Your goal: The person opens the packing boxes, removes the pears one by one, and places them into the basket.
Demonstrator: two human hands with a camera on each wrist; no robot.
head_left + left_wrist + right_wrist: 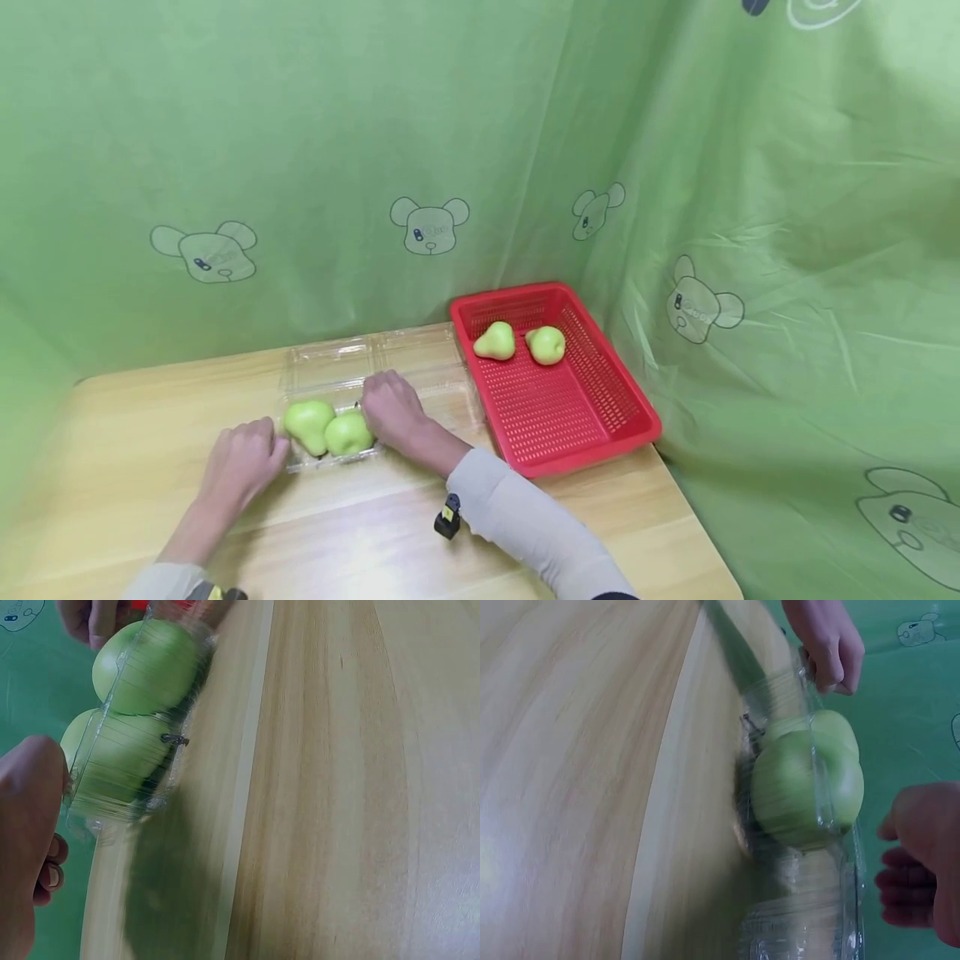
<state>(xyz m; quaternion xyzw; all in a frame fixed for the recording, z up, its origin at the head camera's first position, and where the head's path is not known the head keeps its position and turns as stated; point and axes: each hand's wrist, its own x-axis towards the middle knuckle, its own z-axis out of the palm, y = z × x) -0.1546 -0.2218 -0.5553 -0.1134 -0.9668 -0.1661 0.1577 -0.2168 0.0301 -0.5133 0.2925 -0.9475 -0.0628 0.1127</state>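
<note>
A clear plastic container (300, 461) lies on the table with two green pears in its left part, a left pear (306, 423) and a right pear (349, 433). My left hand (246, 462) pinches the container's left edge; in the left wrist view the thumb (46, 761) is against the plastic, with the fingers curled below. Beside the right pear is my right hand (392, 408), above the container. The right wrist view shows its fingers (907, 889) loosely curled, with nothing seen between them and a gap to the plastic wall.
More clear plastic panels (330, 364) extend behind and to the right of the pears. A red perforated basket (615, 367) stands at the right, holding two pears, one left (495, 342) and one right (547, 345). A green curtain (315, 125) hangs behind the wooden table (135, 433).
</note>
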